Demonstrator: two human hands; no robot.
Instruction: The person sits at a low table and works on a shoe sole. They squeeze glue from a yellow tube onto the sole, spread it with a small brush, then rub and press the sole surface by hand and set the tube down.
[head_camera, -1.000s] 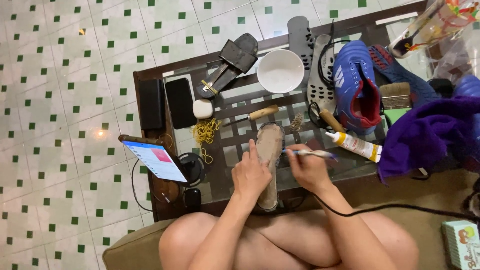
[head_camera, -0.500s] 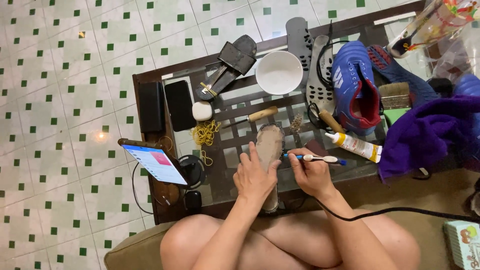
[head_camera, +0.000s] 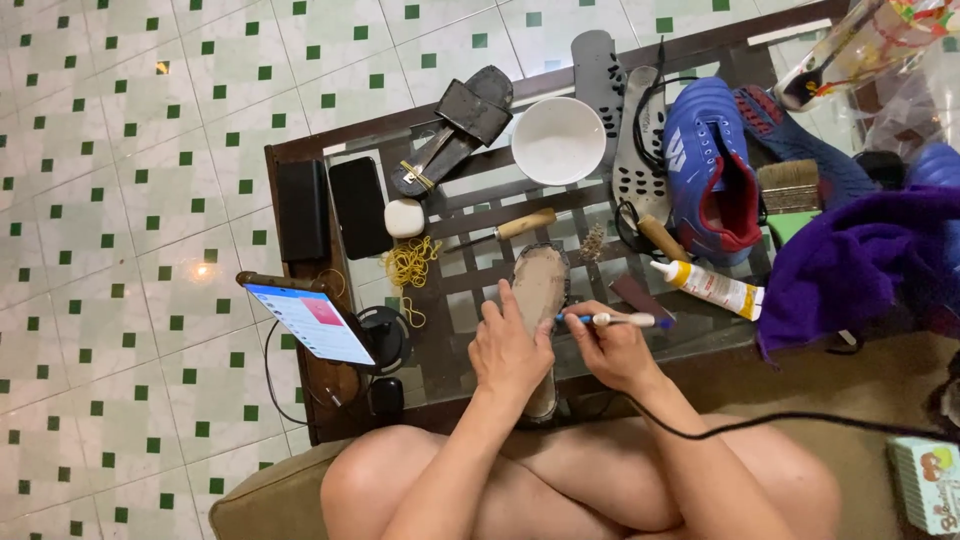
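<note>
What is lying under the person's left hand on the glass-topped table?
A worn, greyish-tan shoe insole lies flat under the left hand, its toe end pointing away. The hand covers its middle, so that part cannot be seen. The right hand holds a blue-and-white pen beside it.

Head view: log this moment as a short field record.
Left hand: presses flat on a tan shoe sole
Right hand: holds a pen, tip at the sole's edge
Surface: glass-topped table
Behind sole: white bowl, blue shoe, glue tube
Left side: lit phone on stand
</note>
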